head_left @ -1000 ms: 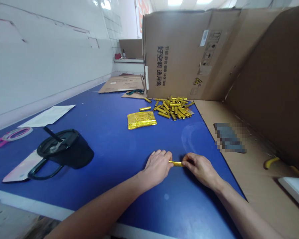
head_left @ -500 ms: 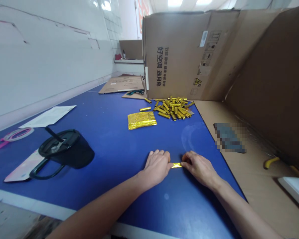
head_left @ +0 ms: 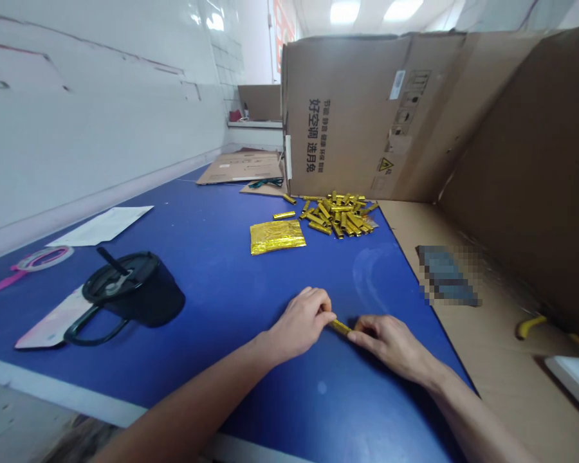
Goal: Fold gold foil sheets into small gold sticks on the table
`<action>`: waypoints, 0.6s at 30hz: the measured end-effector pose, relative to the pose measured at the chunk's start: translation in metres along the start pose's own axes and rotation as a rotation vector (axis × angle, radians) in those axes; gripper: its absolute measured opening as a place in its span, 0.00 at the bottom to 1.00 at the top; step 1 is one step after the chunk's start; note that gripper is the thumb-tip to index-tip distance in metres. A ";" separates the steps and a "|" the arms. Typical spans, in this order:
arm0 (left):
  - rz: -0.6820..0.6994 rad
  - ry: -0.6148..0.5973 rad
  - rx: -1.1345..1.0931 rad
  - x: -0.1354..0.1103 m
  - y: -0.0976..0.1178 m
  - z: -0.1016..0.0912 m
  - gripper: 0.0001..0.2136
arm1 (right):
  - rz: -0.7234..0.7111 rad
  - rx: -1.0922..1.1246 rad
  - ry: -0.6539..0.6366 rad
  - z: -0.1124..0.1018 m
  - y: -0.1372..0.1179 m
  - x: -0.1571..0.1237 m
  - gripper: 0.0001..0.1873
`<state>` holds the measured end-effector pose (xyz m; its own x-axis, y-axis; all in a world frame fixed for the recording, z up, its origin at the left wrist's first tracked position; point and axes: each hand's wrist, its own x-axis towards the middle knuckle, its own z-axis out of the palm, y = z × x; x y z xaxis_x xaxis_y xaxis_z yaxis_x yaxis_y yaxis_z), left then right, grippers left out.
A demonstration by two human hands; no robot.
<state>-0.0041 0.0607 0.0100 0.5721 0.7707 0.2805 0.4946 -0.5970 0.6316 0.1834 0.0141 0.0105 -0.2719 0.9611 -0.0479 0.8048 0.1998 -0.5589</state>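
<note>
A small gold foil roll point(head_left: 340, 326) lies on the blue table point(head_left: 212, 276) between my two hands. My left hand point(head_left: 303, 319) pinches its left end with curled fingers. My right hand point(head_left: 388, 343) pinches the right end, fingers pressed down on the table. Farther back lies a flat stack of gold foil sheets point(head_left: 276, 236). Behind it is a pile of several finished gold rolls point(head_left: 340, 214), with a stray gold roll point(head_left: 284, 215) to its left.
A black lidded mug point(head_left: 134, 294) with a straw stands at the left on a pink card point(head_left: 53, 319). A tape ring point(head_left: 41, 258) and white paper point(head_left: 101, 224) lie farther left. A large cardboard box point(head_left: 367, 109) and cardboard sheets wall the back and right.
The gold piece between my fingers has gone from level to slanted, its right end lower. My right hand has slid slightly down and my left hand's fingers have curled more. The view shifted a little.
</note>
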 end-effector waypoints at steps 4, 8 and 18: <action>-0.136 0.089 -0.420 0.005 -0.001 0.000 0.04 | -0.003 0.224 -0.131 0.004 -0.010 -0.004 0.21; -0.260 0.161 -0.788 0.011 -0.002 0.004 0.08 | 0.024 0.499 -0.207 0.013 -0.015 -0.004 0.22; -0.447 -0.032 -1.087 0.011 0.021 0.013 0.11 | 0.018 0.676 0.061 0.033 -0.015 0.001 0.22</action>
<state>0.0214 0.0533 0.0169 0.5130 0.8484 -0.1307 -0.1543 0.2409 0.9582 0.1533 0.0059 -0.0085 -0.2158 0.9761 -0.0264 0.2964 0.0397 -0.9542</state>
